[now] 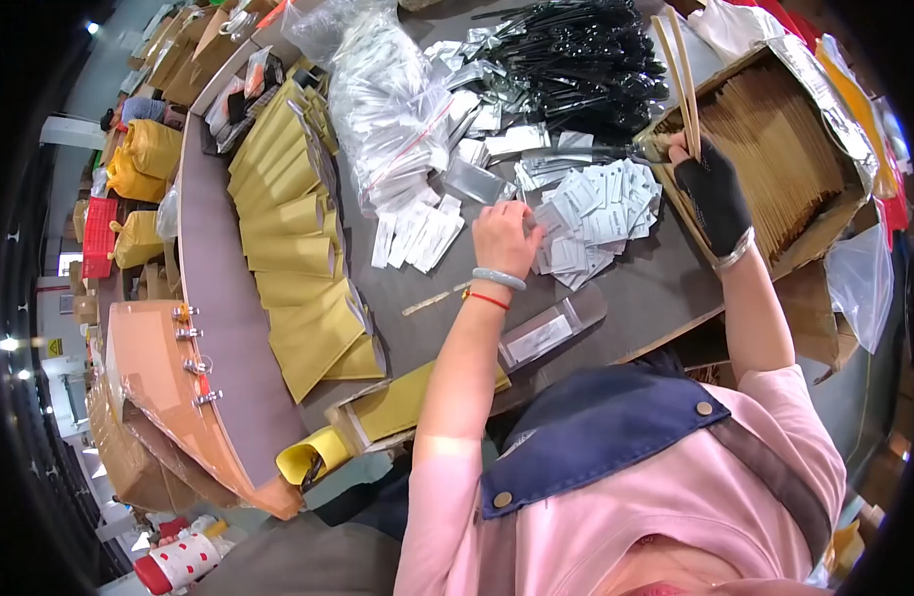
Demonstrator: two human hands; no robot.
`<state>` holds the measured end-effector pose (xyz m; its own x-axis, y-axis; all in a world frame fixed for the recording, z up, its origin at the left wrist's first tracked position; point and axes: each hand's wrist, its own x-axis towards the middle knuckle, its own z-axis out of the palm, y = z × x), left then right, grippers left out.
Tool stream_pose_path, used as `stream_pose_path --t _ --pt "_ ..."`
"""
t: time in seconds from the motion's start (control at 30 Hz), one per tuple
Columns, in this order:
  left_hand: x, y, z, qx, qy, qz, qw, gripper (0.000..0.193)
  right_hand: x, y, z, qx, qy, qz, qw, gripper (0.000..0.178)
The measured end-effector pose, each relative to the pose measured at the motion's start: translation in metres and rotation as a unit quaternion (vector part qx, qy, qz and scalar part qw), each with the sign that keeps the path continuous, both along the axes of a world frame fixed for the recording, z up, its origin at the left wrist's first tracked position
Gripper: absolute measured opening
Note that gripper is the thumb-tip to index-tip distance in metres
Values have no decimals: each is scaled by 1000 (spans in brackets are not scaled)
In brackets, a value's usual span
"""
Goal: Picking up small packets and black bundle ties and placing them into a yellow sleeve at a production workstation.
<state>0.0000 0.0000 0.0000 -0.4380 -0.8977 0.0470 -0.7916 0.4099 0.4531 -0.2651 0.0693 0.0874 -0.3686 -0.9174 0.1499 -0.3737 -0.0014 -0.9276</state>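
My left hand (507, 240), bare and with a bangle at the wrist, reaches the left edge of a pile of small white packets (606, 204). Its fingers are curled closed; what lies between them is hidden. Just beyond the fingertips lies a clear plastic sleeve (477, 183). My right hand (713, 194), in a black glove with bare fingertips, is closed round a pair of pale wooden chopsticks (681, 79) pointing away from me. Beside it stands a cardboard box (790, 260) filled with rows of brown wooden sticks (775, 139).
Shiny black plastic cutlery (586, 70) is heaped at the back. A clear bag (387, 99) of white packets lies left of it. Golden-brown paper sleeves (288, 209) fan down the left side. Near the front edge lie a long clear-wrapped pack (546, 333) and a yellow sleeve (402, 399).
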Motion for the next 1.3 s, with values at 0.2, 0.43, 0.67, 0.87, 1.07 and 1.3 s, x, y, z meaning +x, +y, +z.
stream_pose_path --t 0.2,0.43,0.67,0.87,1.07,1.3 --pt "39 41 16 160 288 50 943 15 9 32 -18 75 -241 17 968 15" --pt "87 137 10 -11 46 2 999 24 43 53 -42 233 -271 155 921 17" --pt "92 182 3 -68 -36 -51 996 41 79 73 -98 185 39 244 951 17" --pt "121 172 15 -61 11 25 998 53 73 73 -74 -24 348 364 863 35" --pt "126 162 1 -15 -11 -14 1000 75 88 61 -98 251 235 427 836 26" --pt "87 155 11 -19 -19 -21 999 81 90 71 -110 -2 213 394 894 22"
